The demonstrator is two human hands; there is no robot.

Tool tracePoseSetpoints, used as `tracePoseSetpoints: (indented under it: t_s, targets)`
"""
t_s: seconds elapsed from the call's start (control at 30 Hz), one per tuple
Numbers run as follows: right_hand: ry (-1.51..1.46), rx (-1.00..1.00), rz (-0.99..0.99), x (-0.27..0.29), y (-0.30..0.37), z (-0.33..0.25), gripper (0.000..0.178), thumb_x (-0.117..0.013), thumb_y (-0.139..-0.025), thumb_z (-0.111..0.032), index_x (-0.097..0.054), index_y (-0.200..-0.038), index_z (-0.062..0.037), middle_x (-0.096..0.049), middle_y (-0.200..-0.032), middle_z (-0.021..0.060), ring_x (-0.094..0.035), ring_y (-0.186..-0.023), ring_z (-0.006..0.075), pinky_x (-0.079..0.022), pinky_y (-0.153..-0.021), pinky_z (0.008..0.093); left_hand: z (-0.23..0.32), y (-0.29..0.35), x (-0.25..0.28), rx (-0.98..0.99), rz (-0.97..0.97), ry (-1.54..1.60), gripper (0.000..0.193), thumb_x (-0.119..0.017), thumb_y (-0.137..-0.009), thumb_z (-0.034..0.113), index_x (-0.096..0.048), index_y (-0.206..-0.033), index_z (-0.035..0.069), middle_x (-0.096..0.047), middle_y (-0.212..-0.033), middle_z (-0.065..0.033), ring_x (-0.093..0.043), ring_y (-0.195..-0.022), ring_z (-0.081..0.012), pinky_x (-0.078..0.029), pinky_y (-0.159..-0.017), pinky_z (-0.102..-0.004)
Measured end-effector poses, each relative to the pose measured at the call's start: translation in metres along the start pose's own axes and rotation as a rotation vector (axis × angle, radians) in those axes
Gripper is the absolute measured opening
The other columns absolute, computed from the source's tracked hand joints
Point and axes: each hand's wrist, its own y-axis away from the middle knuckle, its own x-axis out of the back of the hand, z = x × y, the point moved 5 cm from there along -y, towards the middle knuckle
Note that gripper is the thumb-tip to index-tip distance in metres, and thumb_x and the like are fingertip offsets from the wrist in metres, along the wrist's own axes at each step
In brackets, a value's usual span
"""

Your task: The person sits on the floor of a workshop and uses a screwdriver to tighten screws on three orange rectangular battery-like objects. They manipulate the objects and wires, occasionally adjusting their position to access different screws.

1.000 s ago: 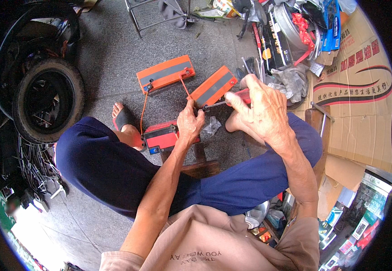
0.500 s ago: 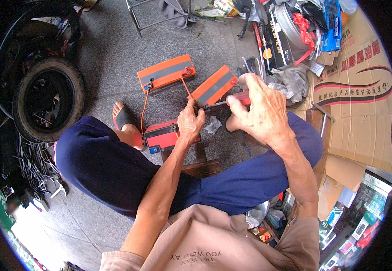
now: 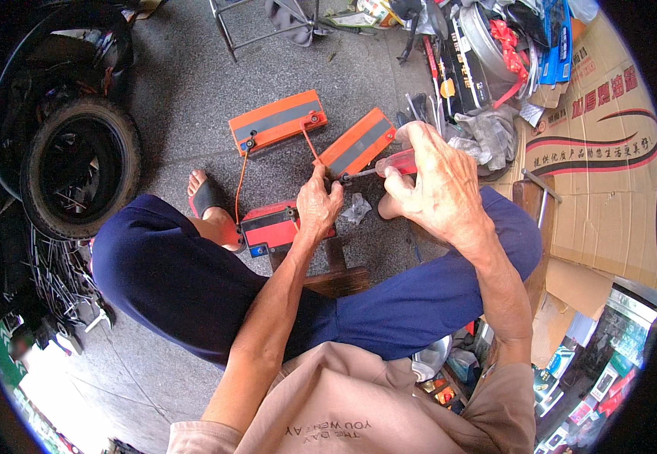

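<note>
My right hand [image 3: 443, 181] is closed round the red see-through handle of a screwdriver [image 3: 398, 162]. Its shaft points left, the tip at a terminal on the near end of an orange battery [image 3: 359, 142] with a grey band. Pinched at that same end is my left hand [image 3: 318, 203], where an orange wire [image 3: 307, 142] runs into the fingers; they hide its end. This wire comes from a second orange battery [image 3: 279, 121] farther left. Another orange wire [image 3: 240, 185] links that one to a red and black battery [image 3: 269, 227] beside my left wrist.
A wooden stool [image 3: 336, 281] shows between my legs. Tyres [image 3: 82, 166] and a heap of metal tools [image 3: 67, 280] lie at left. A large cardboard sheet [image 3: 593, 174] and a grey rag [image 3: 487, 140] are at right. A metal-framed stool [image 3: 226, 34] stands at the far side.
My right hand and the screwdriver handle have turned slightly, the shaft staying at the terminal. The left hand and batteries keep nearly the same places.
</note>
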Motion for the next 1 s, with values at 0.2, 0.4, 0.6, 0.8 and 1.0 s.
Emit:
tracePoseSetpoints:
  t_s: [0.2, 0.4, 0.6, 0.8, 1.0]
  targets:
    - [-0.104, -0.218, -0.194, -0.013, 0.003, 0.011, 0.042, -0.072, -0.082, -0.029, -0.055, -0.112, -0.0043, -0.072, -0.081, 0.0165, -0.069, -0.074, 0.0387, -0.054, -0.07, 0.045, -0.001, 0.0, -0.002, -0.005, 0.005, 0.003, 0.038, -0.06, -0.084, 0.02, -0.056, -0.116, 0.001, -0.067, -0.081, -0.0228, -0.068, -0.078, -0.0421, -0.051, -0.068, -0.0483]
    - [-0.023, 0.05, 0.079, 0.001, 0.0, -0.002, 0.038, -0.068, -0.086, -0.026, -0.049, -0.11, -0.0028, -0.069, -0.082, 0.0165, -0.068, -0.068, 0.0384, -0.053, -0.061, 0.0491, 0.0, -0.001, 0.0, 0.006, -0.027, -0.002, 0.038, -0.06, -0.084, 0.021, -0.055, -0.117, 0.002, -0.068, -0.084, -0.023, -0.068, -0.08, -0.0425, -0.051, -0.07, -0.0487]
    - [-0.168, -0.169, -0.069, -0.006, 0.0, 0.001, 0.032, -0.069, -0.085, -0.023, -0.055, -0.106, -0.0032, -0.073, -0.083, 0.0139, -0.071, -0.078, 0.0371, -0.053, -0.073, 0.0457, 0.003, 0.001, 0.003, 0.033, -0.036, -0.009, 0.039, -0.059, -0.085, 0.02, -0.055, -0.119, 0.003, -0.068, -0.086, -0.0231, -0.068, -0.083, -0.042, -0.051, -0.072, -0.0484]
    - [-0.049, -0.221, -0.199, -0.01, -0.001, 0.01, 0.034, -0.072, -0.084, -0.025, -0.056, -0.106, -0.0045, -0.073, -0.081, 0.0131, -0.071, -0.077, 0.0367, -0.053, -0.071, 0.0459, -0.001, -0.001, 0.001, 0.031, -0.036, 0.01, 0.04, -0.059, -0.085, 0.02, -0.055, -0.12, 0.002, -0.068, -0.088, -0.0237, -0.068, -0.083, -0.0422, -0.051, -0.073, -0.0487]
    - [-0.03, -0.014, 0.019, -0.002, 0.001, 0.002, 0.033, -0.073, -0.082, -0.027, -0.057, -0.103, -0.0059, -0.072, -0.076, 0.0123, -0.07, -0.072, 0.0362, -0.053, -0.067, 0.0456, 0.001, 0.0, -0.002, 0.004, -0.037, 0.014, 0.04, -0.06, -0.085, 0.02, -0.054, -0.12, 0.001, -0.068, -0.085, -0.0238, -0.068, -0.082, -0.0426, -0.052, -0.072, -0.0494]
